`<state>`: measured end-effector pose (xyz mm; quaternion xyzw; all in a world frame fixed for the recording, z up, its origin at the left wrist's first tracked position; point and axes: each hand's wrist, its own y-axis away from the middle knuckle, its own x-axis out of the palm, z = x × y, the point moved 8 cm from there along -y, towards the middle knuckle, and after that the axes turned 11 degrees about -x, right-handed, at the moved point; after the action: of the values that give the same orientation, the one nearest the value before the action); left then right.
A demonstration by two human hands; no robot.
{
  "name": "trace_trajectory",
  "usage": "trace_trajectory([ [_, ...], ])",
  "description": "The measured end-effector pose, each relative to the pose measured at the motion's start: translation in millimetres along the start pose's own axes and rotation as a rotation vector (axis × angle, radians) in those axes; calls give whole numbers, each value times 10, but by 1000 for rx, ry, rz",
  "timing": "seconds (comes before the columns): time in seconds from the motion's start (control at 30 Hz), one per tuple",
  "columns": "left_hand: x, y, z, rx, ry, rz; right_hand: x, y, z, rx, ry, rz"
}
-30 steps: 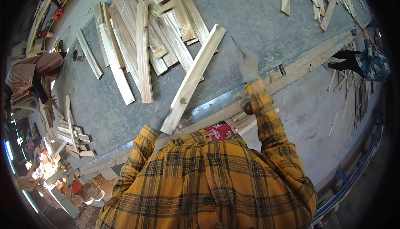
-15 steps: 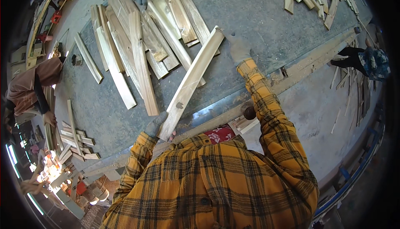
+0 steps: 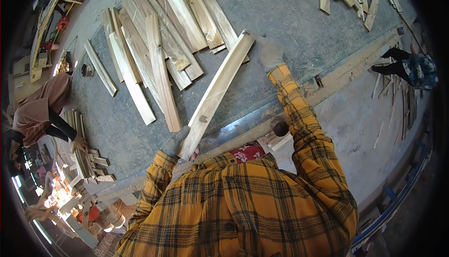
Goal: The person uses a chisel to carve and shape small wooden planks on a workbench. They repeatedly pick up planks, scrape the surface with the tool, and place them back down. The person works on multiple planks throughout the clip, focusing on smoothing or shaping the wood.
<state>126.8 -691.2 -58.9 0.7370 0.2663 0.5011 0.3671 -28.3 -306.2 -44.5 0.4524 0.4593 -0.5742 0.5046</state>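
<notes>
At the lower middle of the frame, just left of centre, the person's left hand (image 3: 175, 142) grasps the near end of a plank (image 3: 217, 86), thumb laid along its left edge and fingertips showing past the right edge, so the hand wraps it from beneath. The left arm is bent and kept close to the body, its plaid sleeve (image 3: 156, 175) rising short and steep to the wrist. The plank slants from that hand up to the centre of the frame, its far end above the table (image 3: 299, 32); whether that end touches the surface cannot be told. Right of centre, the right arm reaches much farther forward, its sleeve running up and leftward from the lower right, with the right hand (image 3: 272, 53) just beside the plank's far end. That hand is blurred and blends with the grey tabletop, so its finger pose, and whether it holds anything, cannot be told. Boards (image 3: 163, 74) lie overlapping at the upper left of the frame, and strips (image 3: 372, 14) at the upper right. At the left edge, a co-worker (image 3: 39, 112) bends over with a hand on a bundle (image 3: 83, 166).
</notes>
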Motion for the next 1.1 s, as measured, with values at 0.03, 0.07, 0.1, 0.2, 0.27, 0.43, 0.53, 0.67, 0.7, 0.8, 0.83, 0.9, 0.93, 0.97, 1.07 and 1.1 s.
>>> trace_trajectory([
  [0.03,-10,-9,5,-1,-4,0,26,-5,-19,7,38,-7],
  [0.07,-18,-8,4,-2,-5,-5,23,-19,26,14,71,-12],
  [0.1,-25,-9,-2,-3,-7,-10,15,-23,67,20,105,-17],
  [0.2,-62,-16,7,16,-10,-14,-53,6,170,46,67,128],
  [0.27,-62,-16,-1,29,-12,-15,-108,-37,117,17,57,15],
  [0.43,12,22,-75,39,-28,-2,-62,-32,117,6,146,-26],
  [0.53,-22,28,-62,54,-26,-33,-91,-16,190,-15,94,26],
  [0.67,-8,25,-88,37,-24,14,-81,-35,97,22,154,-5],
  [0.7,0,19,-94,34,-15,22,-78,-39,120,14,194,-6],
  [0.8,-31,33,-81,28,-20,8,-134,11,206,3,155,97],
  [0.83,-51,43,-69,27,-27,-3,-135,0,203,9,119,52],
  [0.9,-64,35,-56,15,-25,-8,-194,-4,126,27,58,-46],
  [0.93,-68,30,-57,9,-24,-11,-195,-3,102,33,75,-49],
  [0.97,-47,38,-76,19,-31,-5,-176,-2,109,37,86,-46],
  [1.07,-5,47,-112,32,-38,6,-121,20,151,9,60,11],
  [1.1,-35,30,-84,26,-31,8,-118,34,166,-8,43,36],
])
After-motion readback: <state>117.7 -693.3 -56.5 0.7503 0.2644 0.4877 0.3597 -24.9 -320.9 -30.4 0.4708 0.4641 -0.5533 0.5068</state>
